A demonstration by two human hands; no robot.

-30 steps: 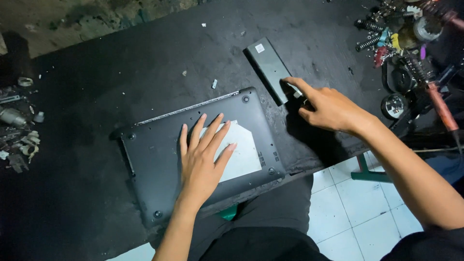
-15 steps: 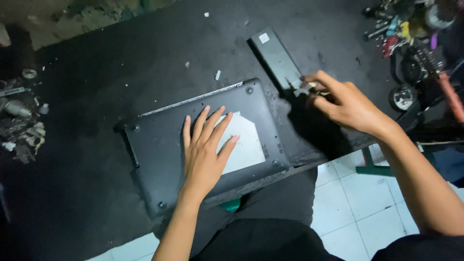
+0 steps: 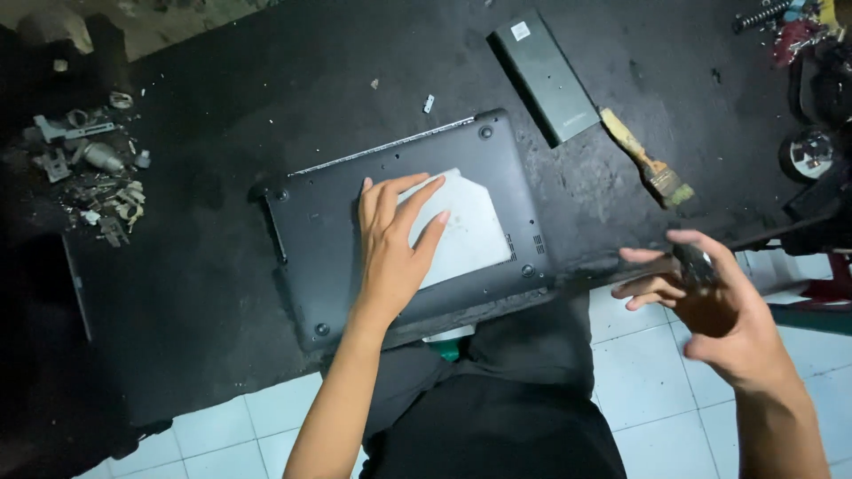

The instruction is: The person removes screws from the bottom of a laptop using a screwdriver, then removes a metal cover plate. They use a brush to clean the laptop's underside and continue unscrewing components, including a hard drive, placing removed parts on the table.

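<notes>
A dark laptop (image 3: 404, 226) was laid upside down on a black worktable (image 3: 204, 266), its near edge reaching the table's front edge. The left hand (image 3: 395, 239) was pressed flat on the laptop's underside, fingers spread and gripping nothing, partly covering a pale grey panel (image 3: 466, 226) set into the base. The right hand (image 3: 710, 302) was held off the table over the white tiled floor (image 3: 639, 372), to the right of the laptop and well apart from it; a small dark object (image 3: 695, 266) was pinched between thumb and fingertips, but it was blurred and its kind could not be told. Beyond the laptop's far right corner a long black battery pack (image 3: 543, 75) was lying, and just beside it a paintbrush (image 3: 646, 160). Small metal parts (image 3: 89, 177) were scattered at the table's left end.
</notes>
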